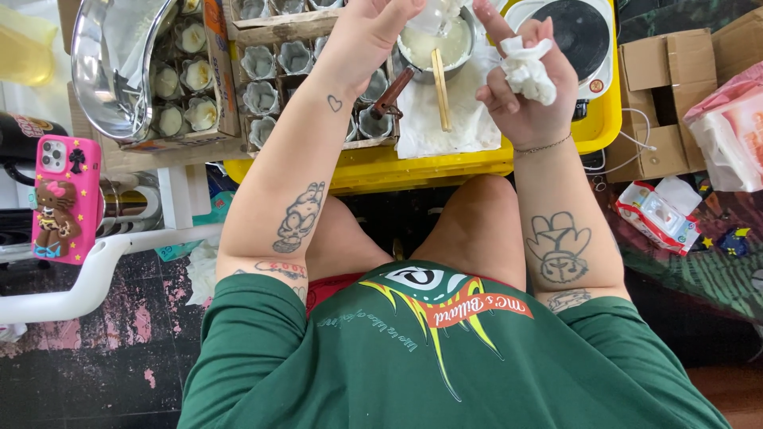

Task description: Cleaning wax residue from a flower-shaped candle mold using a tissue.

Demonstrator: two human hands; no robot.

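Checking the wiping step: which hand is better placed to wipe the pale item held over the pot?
Probably the right hand: it already holds a crumpled white tissue, close beside the pale item, which the left hand grips above the pot.

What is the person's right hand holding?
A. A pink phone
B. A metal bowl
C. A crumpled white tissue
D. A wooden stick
C: the right hand grips a crumpled white tissue, while the wooden stick rests on the pot, untouched.
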